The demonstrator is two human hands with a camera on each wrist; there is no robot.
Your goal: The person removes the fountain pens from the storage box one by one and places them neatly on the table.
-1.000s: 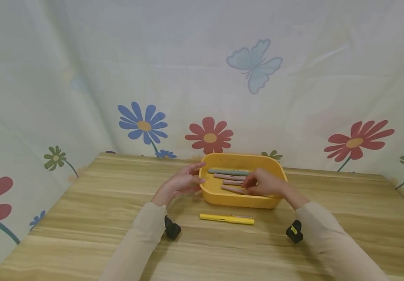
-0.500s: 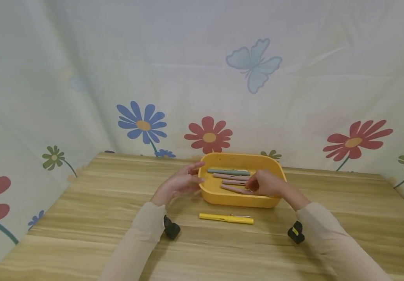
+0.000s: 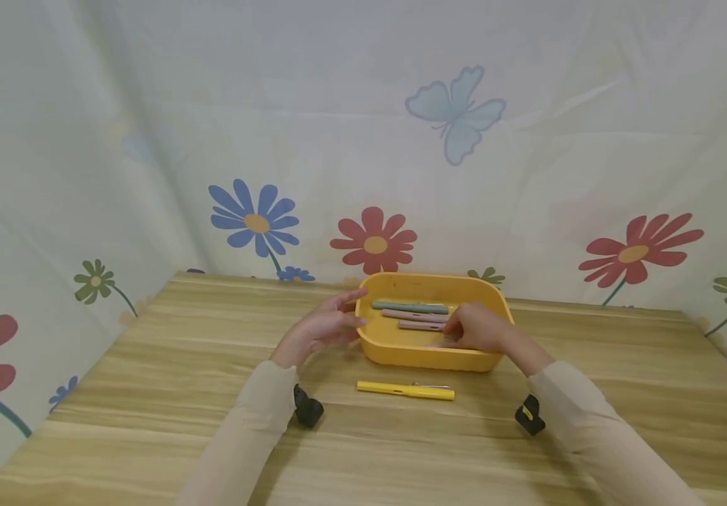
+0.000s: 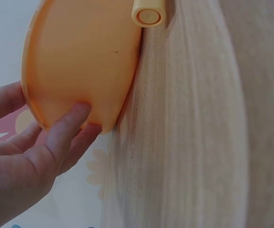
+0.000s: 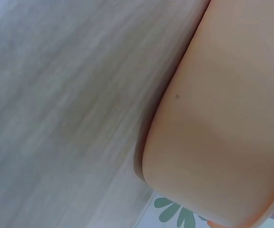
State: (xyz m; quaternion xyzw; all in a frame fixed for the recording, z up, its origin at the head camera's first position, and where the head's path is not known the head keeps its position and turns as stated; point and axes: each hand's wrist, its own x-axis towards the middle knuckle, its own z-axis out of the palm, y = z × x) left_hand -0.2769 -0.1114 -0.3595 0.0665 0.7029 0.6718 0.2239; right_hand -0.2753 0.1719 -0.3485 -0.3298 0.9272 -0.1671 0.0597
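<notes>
In the head view, my left hand (image 3: 322, 329) is at the left end of a yellow plastic basket (image 3: 427, 357). Its fairly straight fingers touch the outer wall and rim, as the left wrist view shows up close. My right hand (image 3: 480, 329) reaches inside over the near right wall, fingers curled, pinching a pink pen (image 3: 444, 345) largely hidden beneath it. A grey-green pen (image 3: 409, 307) and two more pink pens (image 3: 413, 317) lie lengthwise in the basket. The right wrist view shows mostly the basket's outer wall (image 5: 218, 114).
A yellow pen (image 3: 405, 390) with a metal clip lies on the wooden table (image 3: 395, 457) in front of the basket. Behind stands a white curtain (image 3: 313, 126) printed with flowers and a butterfly. A black wrist camera (image 3: 308, 407) sits at the left sleeve.
The nearest pink pen has shifted right under my right hand, so less of it shows. My right hand has moved slightly rightward. My left hand keeps its place at the basket's end.
</notes>
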